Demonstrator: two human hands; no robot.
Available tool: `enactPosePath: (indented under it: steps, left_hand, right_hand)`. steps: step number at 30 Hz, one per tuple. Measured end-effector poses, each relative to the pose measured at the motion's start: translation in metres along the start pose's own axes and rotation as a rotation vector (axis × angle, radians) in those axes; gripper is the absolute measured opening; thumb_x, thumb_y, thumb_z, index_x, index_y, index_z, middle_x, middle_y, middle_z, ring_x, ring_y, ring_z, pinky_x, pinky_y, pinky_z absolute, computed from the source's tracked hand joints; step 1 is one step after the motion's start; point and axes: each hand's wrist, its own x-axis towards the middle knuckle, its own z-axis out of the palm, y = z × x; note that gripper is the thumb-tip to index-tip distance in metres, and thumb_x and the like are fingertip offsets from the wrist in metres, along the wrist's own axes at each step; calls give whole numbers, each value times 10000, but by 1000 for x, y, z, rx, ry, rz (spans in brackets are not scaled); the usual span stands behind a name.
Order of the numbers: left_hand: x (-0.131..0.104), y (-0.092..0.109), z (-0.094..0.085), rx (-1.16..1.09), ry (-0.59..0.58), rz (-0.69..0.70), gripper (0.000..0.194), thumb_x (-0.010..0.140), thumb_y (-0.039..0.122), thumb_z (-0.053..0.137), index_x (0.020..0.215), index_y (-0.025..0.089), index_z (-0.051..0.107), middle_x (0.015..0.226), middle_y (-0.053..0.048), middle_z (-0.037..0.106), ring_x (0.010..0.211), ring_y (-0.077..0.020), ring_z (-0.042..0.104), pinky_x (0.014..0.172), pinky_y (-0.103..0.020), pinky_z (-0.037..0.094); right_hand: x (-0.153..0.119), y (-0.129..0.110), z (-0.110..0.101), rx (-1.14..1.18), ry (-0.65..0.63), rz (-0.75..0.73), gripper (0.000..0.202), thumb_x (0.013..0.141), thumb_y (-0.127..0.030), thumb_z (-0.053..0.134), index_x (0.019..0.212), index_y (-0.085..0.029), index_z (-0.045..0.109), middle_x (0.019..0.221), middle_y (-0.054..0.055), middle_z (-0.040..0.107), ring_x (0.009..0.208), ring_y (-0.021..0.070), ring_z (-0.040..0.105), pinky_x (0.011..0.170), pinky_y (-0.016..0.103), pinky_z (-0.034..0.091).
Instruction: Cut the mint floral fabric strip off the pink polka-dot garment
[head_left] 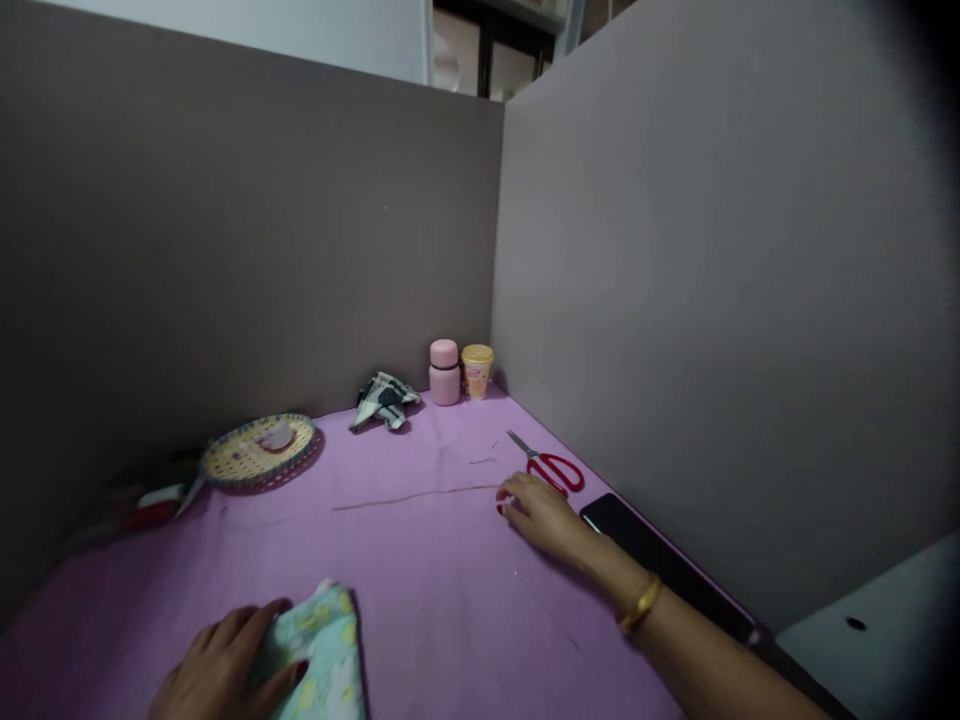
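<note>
My left hand (229, 662) rests at the lower left on a folded mint-green cloth with yellow and white patterns (326, 650), its thumb and fingers closed over the cloth's left edge. On the right, my right hand (529, 505) has curled fingers at the right end of a long thin brown thread (412, 496) lying across the purple tablecloth (450, 580). Scissors with red handles (559, 470) lie just beyond that hand, blades pointing away. A gold bangle circles my right wrist. Another fine thread (551, 612) lies nearer to me.
A woven basket (225, 465) stands at the left back, beside dark and red items (154, 510). A checked cloth (384, 400), a pink bottle (444, 375) and a yellow-lidded cup (478, 372) are near the grey partition (300, 240). A black phone (637, 540) lies right.
</note>
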Motion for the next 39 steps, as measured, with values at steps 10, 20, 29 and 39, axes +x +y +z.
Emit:
enactPosePath:
  steps: [10, 20, 29, 39]
  left_hand:
    - [-8, 27, -32, -453, -123, -90, 234, 683, 391, 529, 802, 193, 491, 679, 1, 563, 642, -189, 553, 576, -285, 391]
    - [-45, 67, -70, -1083, -36, 23, 767, 639, 378, 716, 1279, 280, 305, 1046, -29, 555, 887, -169, 579, 732, -265, 479]
    - [-56, 86, -67, -968, 265, 333, 80, 783, 266, 591, 744, 232, 652, 852, -16, 701, 844, -172, 638, 748, -274, 493]
    - [-87, 50, -9, -238, 260, 616, 287, 821, 110, 451, 1031, 285, 540, 1012, -19, 662, 947, -122, 617, 771, -207, 507]
  right_hand:
    - [-56, -90, 71, 817, -328, 161, 245, 753, -248, 568, 991, -194, 574, 915, 62, 606, 795, 173, 572, 705, 303, 442]
    - [-47, -141, 92, 1501, -575, 195, 453, 550, -358, 778, 932, -146, 655, 829, 67, 670, 842, 218, 625, 844, 364, 442]
    - [-36, -130, 51, 1371, -241, -31, 124, 630, -342, 757, 688, -245, 705, 859, 34, 695, 936, 230, 596, 876, 393, 424]
    - [-68, -69, 50, 454, -98, -156, 283, 803, -100, 443, 957, -214, 650, 946, 77, 637, 910, 204, 565, 824, 369, 444]
